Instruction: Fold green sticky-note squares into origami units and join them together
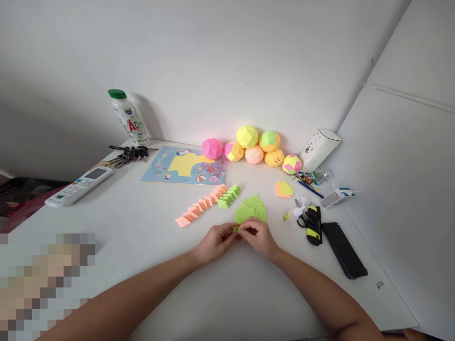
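Between my left hand [217, 240] and my right hand [261, 237] is a small green folded paper piece [236, 229]. Fingers of both hands are closed on it, and they hide much of it. Just beyond my hands lie loose green paper sheets [251, 210], overlapping one another. A row of folded green paper pieces [229, 196] stands to their left. Beside that, a longer row of folded peach paper pieces [201, 206] slants across the table.
Several folded paper balls [247, 137] sit against the wall. At left are a bottle [131, 118], a remote control [80, 186] and a blue printed sheet [159, 166]. Right of my hands are yellow and orange paper [284, 189], black scissors [308, 218], a yellow-black cutter [314, 232] and a black phone [344, 250].
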`<state>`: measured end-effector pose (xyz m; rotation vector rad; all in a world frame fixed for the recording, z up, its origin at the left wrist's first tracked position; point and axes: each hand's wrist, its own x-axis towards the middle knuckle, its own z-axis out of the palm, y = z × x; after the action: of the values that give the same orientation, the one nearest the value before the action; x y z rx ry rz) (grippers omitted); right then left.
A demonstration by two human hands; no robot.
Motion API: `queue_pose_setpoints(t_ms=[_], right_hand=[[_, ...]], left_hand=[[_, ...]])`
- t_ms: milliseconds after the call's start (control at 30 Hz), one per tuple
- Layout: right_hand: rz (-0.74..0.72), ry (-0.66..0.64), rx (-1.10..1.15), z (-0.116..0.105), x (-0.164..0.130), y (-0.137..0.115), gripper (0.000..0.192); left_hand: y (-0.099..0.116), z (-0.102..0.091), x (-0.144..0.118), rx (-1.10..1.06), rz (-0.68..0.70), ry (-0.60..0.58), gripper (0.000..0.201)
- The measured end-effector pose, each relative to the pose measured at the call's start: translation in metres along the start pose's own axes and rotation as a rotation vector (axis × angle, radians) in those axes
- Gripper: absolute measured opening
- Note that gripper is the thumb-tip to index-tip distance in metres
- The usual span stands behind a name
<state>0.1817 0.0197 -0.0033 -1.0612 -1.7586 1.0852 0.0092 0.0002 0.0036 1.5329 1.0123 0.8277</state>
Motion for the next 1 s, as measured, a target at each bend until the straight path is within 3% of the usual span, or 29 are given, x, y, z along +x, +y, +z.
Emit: queue_pose_setpoints(t_ms=[300,600,800,1000], right_hand=[[0.269,-0.048,0.224,-0.001,-0.002,0.006,0.025],[0.313,-0.077,0.225,-0.006,0.005,0.001,0.019],[0.381,-0.050,0.234,-0.006,0.007,-0.004,0.022],[0.381,-0.059,0.234,-0.005,0.006,-0.003,0.024]], left_hand=[[-0.003,0.001,-0.001,0.019,-0.002,0.004,0.036],[-0.011,0.003,-0.002,-0.026,0.058,-0.002,0.046],[-0.007,0.002,-0.001,-0.060,-0.072,-0.019,0.038],[-0.002,0.000,-0.001,-0.098,-0.094,-0.041,0.034]])
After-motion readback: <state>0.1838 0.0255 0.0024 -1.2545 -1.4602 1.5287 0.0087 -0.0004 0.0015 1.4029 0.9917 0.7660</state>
